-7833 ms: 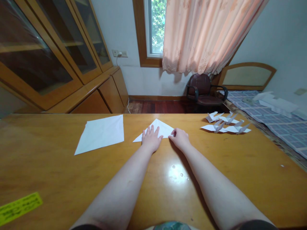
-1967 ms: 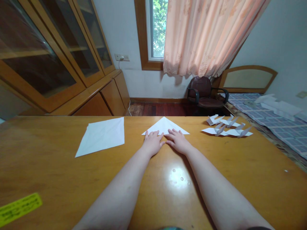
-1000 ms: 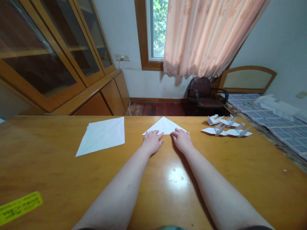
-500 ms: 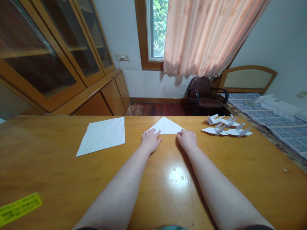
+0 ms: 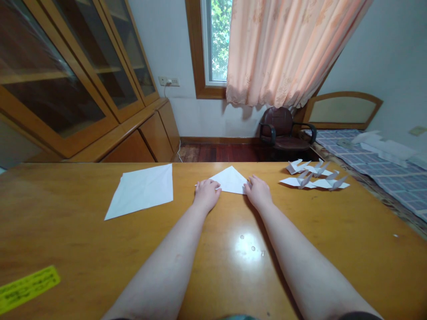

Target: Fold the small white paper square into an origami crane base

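A white sheet of paper folded into a triangle [image 5: 231, 180] lies on the table with its peak pointing away from me. My left hand [image 5: 207, 195] covers its left side, fingers curled around the edge, and a small tip of paper shows beyond them. At the right corner, my right hand [image 5: 258, 192] grips the folded paper between thumb and fingers. Both palms face down, close to the table top. The paper's lower corners are partly hidden by my fingers.
A larger white paper sheet [image 5: 142, 192] lies to the left. Several folded paper cranes [image 5: 313, 175] stand at the right. A yellow label [image 5: 28, 289] is on the near left of the wooden table [image 5: 83, 258]. Beyond it are a chair [image 5: 283, 129] and a glass-door cabinet [image 5: 110, 89].
The folded triangle has turned slightly, its right side now nearer to me. My left fingers have drawn in around the paper, and my right hand has shifted slightly left.
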{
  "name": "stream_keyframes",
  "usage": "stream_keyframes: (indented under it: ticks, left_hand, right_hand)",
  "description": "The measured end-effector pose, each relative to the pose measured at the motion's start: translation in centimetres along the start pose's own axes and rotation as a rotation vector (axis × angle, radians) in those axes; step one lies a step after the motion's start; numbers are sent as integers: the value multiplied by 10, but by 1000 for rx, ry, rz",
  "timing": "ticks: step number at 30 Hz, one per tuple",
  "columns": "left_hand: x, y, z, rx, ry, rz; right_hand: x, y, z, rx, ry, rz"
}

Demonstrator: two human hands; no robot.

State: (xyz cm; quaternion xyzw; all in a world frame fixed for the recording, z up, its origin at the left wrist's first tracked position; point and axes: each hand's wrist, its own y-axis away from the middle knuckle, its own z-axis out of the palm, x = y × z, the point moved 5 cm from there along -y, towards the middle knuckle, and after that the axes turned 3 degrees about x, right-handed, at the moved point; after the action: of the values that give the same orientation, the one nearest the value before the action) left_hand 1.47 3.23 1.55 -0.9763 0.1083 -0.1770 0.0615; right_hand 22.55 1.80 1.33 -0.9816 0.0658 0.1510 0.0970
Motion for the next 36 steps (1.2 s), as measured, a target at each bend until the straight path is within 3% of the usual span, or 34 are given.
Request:
stream_keyframes:
  ticks: [12,24,36]
  left_hand:
    - [-16,-3,0,19,-91,-187]
    - [-16,-2,-6,36,-103,-262]
    - [-16,-3,-3,-10,-93,-250]
  right_hand:
    - [-7,0,16,-103,-179,-164]
    - [-1,-1,8,-62,-468,47]
    - [-2,1,6,-99,-495,112]
